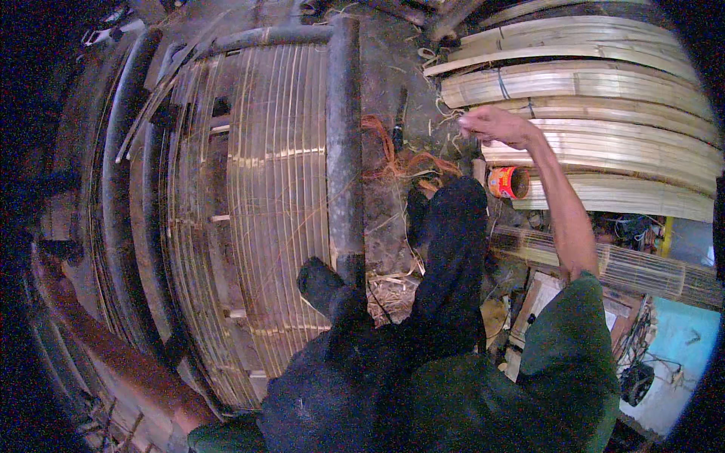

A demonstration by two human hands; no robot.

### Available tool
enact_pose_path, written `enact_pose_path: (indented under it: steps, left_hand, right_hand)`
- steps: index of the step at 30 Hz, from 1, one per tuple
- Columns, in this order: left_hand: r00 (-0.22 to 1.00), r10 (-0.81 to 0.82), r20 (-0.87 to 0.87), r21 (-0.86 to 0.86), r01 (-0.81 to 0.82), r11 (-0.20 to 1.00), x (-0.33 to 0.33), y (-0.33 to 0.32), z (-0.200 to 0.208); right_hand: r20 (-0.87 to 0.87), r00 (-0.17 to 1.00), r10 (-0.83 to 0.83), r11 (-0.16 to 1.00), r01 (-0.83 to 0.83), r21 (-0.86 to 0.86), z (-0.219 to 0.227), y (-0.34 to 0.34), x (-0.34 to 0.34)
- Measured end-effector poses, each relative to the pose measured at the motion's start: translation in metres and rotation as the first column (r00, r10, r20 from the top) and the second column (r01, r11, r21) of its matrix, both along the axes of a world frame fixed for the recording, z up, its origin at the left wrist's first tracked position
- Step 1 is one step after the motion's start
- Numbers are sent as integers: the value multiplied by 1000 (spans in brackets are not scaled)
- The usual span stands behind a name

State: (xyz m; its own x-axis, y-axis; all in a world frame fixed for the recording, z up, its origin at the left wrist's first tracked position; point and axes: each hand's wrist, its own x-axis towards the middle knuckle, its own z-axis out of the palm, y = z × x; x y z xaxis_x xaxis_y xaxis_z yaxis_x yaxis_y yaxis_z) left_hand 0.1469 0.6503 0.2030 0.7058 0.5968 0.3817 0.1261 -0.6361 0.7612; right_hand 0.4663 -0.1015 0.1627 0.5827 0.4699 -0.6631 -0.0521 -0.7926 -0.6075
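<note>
My right hand (495, 127) is stretched out to the right, its fingers drawn together beside the ends of the pale bamboo strip bundles (589, 81). Whatever those fingers pinch, if anything, is too small to make out. Far off to the left, my left hand (50, 278) is in deep shadow near the dark pipes, and its fingers cannot be read. Between my arms lies a row of thin bamboo slats (279, 189) on a frame with a thick grey pipe (345, 136) along its right side. Orange strings (411, 161) lie loose on the floor right of that pipe.
An open red can (507, 183) lies tipped beside the bundles, below my right hand. My dark-clothed knee (453, 226) is near it. A dark pipe (124, 189) runs along the left. Bamboo shavings (393, 293) litter the floor between my legs. Cables (642, 343) hang at lower right.
</note>
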Motion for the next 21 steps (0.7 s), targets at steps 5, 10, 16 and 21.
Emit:
enact_pose_path:
  steps: [5, 10, 16, 21]
  left_hand:
    - [941, 294, -166, -330, -334, 883, -37, 23, -47]
    - [933, 315, -171, -309, -355, 882, -65, 12, -47]
    - [908, 365, -207, -249, -410, 878, -103, -10, -32]
    - [902, 365, -230, -111, -397, 911, -103, -27, -22]
  right_hand:
    - [-304, 933, -193, 899, 293, 326, 27, -9, 0]
    - [-114, 815, -568, 736, 565, 373, 21, -11, -17]
    - [-335, 110, -936, -60, 887, 458, -46, -133, 8]
    - [-175, 79, -981, -19, 866, 499, -65, -230, 19]
